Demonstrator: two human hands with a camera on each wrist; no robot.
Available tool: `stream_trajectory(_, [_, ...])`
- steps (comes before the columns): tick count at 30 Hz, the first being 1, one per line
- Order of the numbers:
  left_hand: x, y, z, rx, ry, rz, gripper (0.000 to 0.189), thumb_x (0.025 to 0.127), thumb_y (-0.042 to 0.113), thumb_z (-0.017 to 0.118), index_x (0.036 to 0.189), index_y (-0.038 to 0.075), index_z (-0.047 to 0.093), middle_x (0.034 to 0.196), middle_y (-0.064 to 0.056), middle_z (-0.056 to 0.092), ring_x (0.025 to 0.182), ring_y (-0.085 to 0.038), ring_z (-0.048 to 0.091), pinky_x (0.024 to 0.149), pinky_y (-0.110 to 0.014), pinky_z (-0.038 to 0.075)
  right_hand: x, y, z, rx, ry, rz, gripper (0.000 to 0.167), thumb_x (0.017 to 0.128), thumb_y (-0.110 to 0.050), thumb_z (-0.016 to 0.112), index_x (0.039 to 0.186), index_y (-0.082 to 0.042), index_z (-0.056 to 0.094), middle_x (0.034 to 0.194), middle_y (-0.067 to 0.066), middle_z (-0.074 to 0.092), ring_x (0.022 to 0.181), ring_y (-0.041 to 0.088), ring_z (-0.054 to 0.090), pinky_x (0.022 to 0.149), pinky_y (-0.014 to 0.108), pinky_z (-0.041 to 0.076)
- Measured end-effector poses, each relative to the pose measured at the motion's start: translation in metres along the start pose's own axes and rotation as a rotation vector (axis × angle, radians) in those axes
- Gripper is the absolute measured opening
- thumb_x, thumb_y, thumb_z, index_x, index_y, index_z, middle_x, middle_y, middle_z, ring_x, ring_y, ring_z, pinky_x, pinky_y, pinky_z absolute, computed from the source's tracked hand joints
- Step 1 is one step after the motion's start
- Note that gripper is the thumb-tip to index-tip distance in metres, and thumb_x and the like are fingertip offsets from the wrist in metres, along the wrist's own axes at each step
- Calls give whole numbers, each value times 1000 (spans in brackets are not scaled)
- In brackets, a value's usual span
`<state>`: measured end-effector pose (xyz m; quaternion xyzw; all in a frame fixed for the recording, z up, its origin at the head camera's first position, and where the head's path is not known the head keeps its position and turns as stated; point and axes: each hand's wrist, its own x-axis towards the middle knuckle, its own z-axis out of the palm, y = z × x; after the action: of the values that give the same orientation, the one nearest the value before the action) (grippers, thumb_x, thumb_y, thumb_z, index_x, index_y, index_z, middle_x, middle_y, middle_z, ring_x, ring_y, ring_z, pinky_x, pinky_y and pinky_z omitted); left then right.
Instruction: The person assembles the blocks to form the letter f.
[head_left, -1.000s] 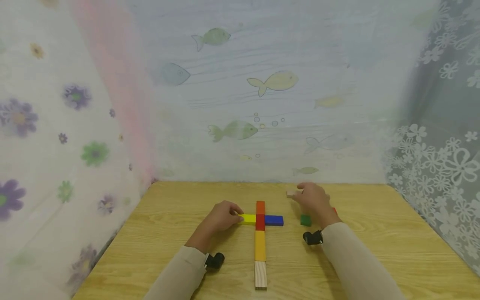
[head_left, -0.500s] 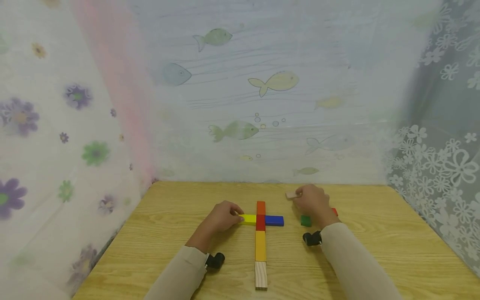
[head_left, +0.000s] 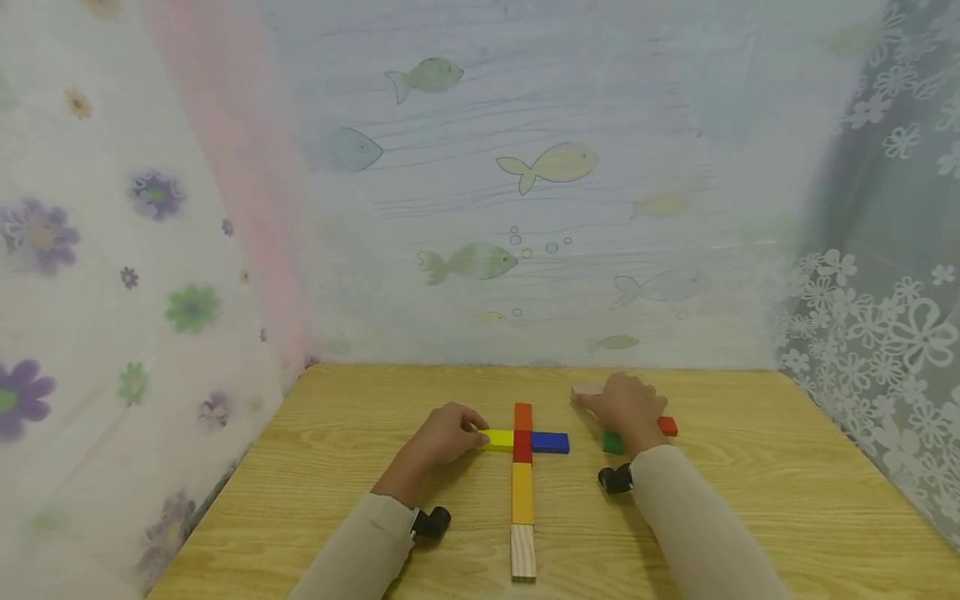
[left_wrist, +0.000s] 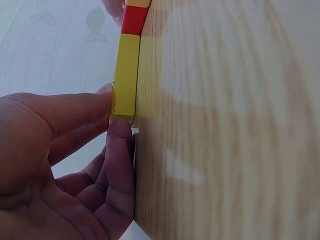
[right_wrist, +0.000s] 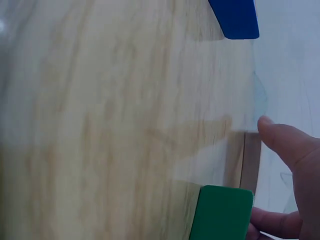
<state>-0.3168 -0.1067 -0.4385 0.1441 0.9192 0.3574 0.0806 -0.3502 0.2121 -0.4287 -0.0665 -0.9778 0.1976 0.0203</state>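
My left hand (head_left: 447,433) pinches the outer end of a yellow block (head_left: 498,440); in the left wrist view, one fingertip is at its side and another at its end face. That block meets a dark red block (head_left: 522,447), with an orange block (head_left: 522,416) beyond it and a blue block (head_left: 551,442) on its right. A yellow-orange block (head_left: 522,493) and a plain wood block (head_left: 522,552) continue the line nearer me. My right hand (head_left: 628,410) spreads over another plain wood block (right_wrist: 251,162), its straight thumb by the block's left end. The hand partly hides it.
A green block (right_wrist: 222,212) lies just below the right hand, and a bright red block (head_left: 667,427) is to its right. Behind the wooden table (head_left: 375,392) hangs a fish-patterned sheet (head_left: 450,317); flowered sheets stand at both sides.
My right hand has shifted slightly nearer, its thumb now stretched to the left, and more of the red block shows. The far wood block has turned slightly. The left hand stays in place.
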Motion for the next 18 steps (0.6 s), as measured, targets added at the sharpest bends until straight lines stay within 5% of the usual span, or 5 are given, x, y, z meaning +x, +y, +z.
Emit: stream_trajectory(18, [0,-2,0,-9,0,9,21,96,23,75,115,15,79,102,-3,71,86,-17,63,75,-34,55,10,-6,8,-26,36,-27,68,85,-76,63,60,-13,57,67,6,56,80,35,58,83,58,40])
